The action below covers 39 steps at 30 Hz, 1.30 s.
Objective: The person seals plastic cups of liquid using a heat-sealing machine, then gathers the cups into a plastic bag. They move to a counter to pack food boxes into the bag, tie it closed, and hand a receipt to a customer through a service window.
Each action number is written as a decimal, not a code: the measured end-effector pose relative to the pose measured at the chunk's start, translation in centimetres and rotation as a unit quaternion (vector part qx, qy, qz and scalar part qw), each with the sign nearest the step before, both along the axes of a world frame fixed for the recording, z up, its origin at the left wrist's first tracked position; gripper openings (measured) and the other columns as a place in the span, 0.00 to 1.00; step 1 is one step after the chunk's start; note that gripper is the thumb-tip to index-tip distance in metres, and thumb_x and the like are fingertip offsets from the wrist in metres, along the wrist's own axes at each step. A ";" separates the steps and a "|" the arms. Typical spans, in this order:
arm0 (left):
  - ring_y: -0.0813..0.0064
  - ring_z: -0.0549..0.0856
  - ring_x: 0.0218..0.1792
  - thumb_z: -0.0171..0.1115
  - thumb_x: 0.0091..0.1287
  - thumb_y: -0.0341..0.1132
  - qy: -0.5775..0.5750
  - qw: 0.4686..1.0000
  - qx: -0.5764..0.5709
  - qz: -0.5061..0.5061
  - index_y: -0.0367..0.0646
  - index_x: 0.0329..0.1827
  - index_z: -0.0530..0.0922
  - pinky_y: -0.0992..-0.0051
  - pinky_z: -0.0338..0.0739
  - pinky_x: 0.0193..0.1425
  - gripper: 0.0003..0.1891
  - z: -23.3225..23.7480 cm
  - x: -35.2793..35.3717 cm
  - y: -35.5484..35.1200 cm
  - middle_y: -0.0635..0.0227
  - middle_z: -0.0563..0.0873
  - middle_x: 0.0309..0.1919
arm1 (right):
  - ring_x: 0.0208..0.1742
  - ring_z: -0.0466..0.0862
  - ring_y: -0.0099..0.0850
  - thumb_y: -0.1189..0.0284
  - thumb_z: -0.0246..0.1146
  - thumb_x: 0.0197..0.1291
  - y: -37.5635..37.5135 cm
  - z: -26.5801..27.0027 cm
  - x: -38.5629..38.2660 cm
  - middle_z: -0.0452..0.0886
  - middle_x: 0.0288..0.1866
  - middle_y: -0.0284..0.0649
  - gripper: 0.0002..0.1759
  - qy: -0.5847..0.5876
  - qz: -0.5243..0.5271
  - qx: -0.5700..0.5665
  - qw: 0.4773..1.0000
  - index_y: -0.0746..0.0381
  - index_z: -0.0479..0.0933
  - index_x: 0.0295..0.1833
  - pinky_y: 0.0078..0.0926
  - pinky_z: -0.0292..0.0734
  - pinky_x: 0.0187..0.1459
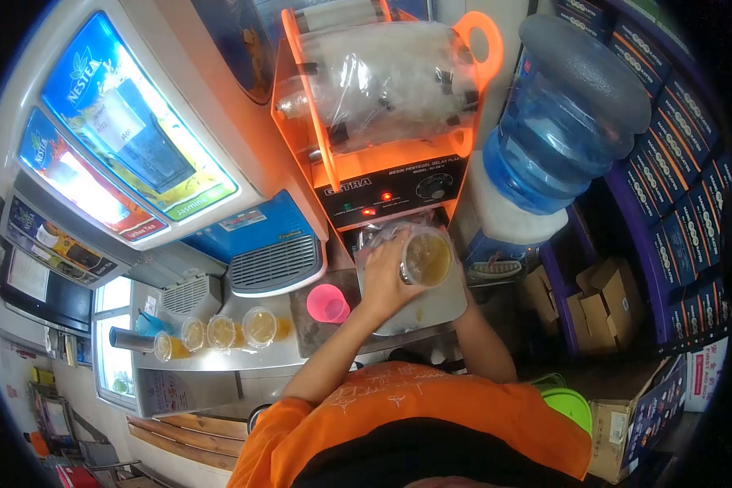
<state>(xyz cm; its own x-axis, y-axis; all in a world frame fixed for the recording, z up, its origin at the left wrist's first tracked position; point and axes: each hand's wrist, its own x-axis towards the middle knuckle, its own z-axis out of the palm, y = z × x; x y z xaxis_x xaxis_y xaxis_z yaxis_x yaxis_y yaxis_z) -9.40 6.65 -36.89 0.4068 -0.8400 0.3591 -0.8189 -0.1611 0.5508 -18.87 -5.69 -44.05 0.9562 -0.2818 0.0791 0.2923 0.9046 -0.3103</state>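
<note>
Cup (429,259) of yellowish drink is right at the orange sealer (394,189), left hand (386,275) wrapped round it. Right hand (459,272) is mostly hidden, can't tell its grip. Pink cup (328,303) and four filled cups (265,327) sit left.

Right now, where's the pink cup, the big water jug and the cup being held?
Pink cup (328,303): head view, its middle.
Water jug (563,134): head view, its blue body.
Held cup (428,259): head view, its round top.
</note>
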 end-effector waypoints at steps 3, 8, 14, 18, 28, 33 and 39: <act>0.58 0.77 0.55 0.80 0.37 0.44 0.045 0.993 -0.104 -0.024 0.37 0.69 0.61 0.61 0.69 0.60 0.53 0.4 0.1 0.0 0.55 0.78 0.56 | 0.68 0.66 0.37 0.40 0.36 0.67 0.1 -0.6 -1.1 0.64 0.69 0.44 0.42 0.112 -0.160 -0.077 0.978 0.65 0.57 0.70 0.37 0.60 0.68; 0.63 0.79 0.55 0.82 0.36 0.39 0.239 0.948 -0.210 -0.033 0.34 0.62 0.67 0.67 0.72 0.60 0.48 3.8 -1.2 2.6 0.54 0.78 0.56 | 0.69 0.63 0.40 0.33 0.37 0.61 -3.6 -4.2 -4.6 0.61 0.71 0.48 0.48 0.117 -0.104 -0.127 0.980 0.63 0.56 0.71 0.36 0.56 0.69; 0.71 0.79 0.53 0.85 0.33 0.40 0.396 0.883 -0.240 -0.077 0.35 0.59 0.69 0.69 0.72 0.60 0.47 5.6 -2.3 7.6 0.59 0.80 0.52 | 0.60 0.71 0.39 0.37 0.37 0.63 -4.0 0.3 -9.3 0.67 0.67 0.49 0.45 0.195 -0.206 -0.122 0.951 0.64 0.58 0.70 0.34 0.62 0.64; 0.70 0.79 0.53 0.85 0.30 0.41 0.406 0.880 -0.231 -0.083 0.34 0.58 0.70 0.70 0.72 0.60 0.48 6.1 -2.5 10.9 0.60 0.80 0.51 | 0.58 0.72 0.37 0.38 0.36 0.65 -4.7 2.9 -10.9 0.69 0.65 0.49 0.43 0.201 -0.266 -0.195 0.922 0.64 0.60 0.69 0.32 0.63 0.62; 0.65 0.84 0.48 0.84 0.30 0.49 0.307 0.935 -0.176 -0.020 0.33 0.57 0.72 0.70 0.76 0.54 0.49 5.7 -0.9 21.0 0.56 0.83 0.48 | 0.52 0.76 0.34 0.44 0.31 0.69 0.5 10.7 -8.0 0.76 0.53 0.49 0.39 0.239 -0.451 -0.390 0.766 0.66 0.64 0.65 0.31 0.65 0.59; 0.70 0.84 0.41 0.84 0.30 0.46 0.238 0.957 -0.156 0.050 0.34 0.51 0.76 0.73 0.78 0.46 0.43 6.8 0.4 27.3 0.60 0.84 0.41 | 0.50 0.77 0.34 0.46 0.32 0.70 6.7 11.8 -4.2 0.78 0.49 0.50 0.37 0.185 -0.443 -0.406 0.778 0.68 0.63 0.64 0.31 0.65 0.59; 0.62 0.82 0.32 0.80 0.34 0.43 0.059 0.977 -0.144 0.142 0.38 0.45 0.79 0.69 0.75 0.36 0.32 7.1 3.2 34.7 0.57 0.83 0.35 | 0.49 0.76 0.31 0.47 0.35 0.70 16.0 13.5 0.4 0.79 0.45 0.45 0.37 0.098 -0.364 -0.406 0.832 0.69 0.61 0.65 0.29 0.65 0.58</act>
